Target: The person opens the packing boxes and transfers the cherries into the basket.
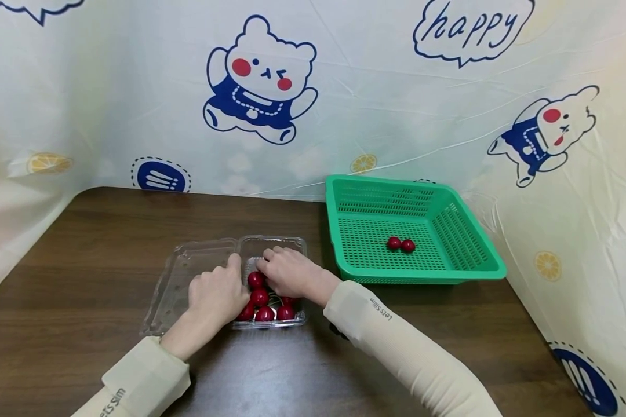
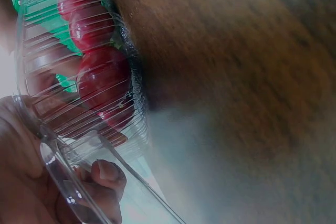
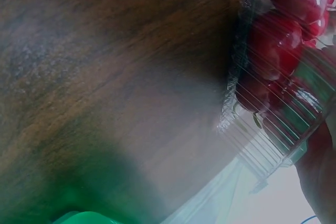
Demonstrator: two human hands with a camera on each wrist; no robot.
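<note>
A clear plastic clamshell box (image 1: 269,325) stands on the table with its lid (image 1: 171,292) folded out to the left. Several dark red cherries (image 1: 259,297) lie inside, mostly toward the near end. My left hand (image 1: 216,294) grips the hinged side; in the left wrist view its fingers (image 2: 107,174) curl round the plastic edge. My right hand (image 1: 294,272) reaches over the right wall into the box, beside the cherries. Its fingertips are largely hidden, so whether they pinch a cherry cannot be made out. Ribbed walls show cherries (image 3: 275,45) close up in the right wrist view.
A green perforated basket (image 1: 422,275) stands to the right, behind my right forearm, with two cherries (image 1: 400,244) on its floor. The brown wooden table (image 1: 109,231) runs back to a printed curtain (image 1: 355,116), which also hangs along both sides.
</note>
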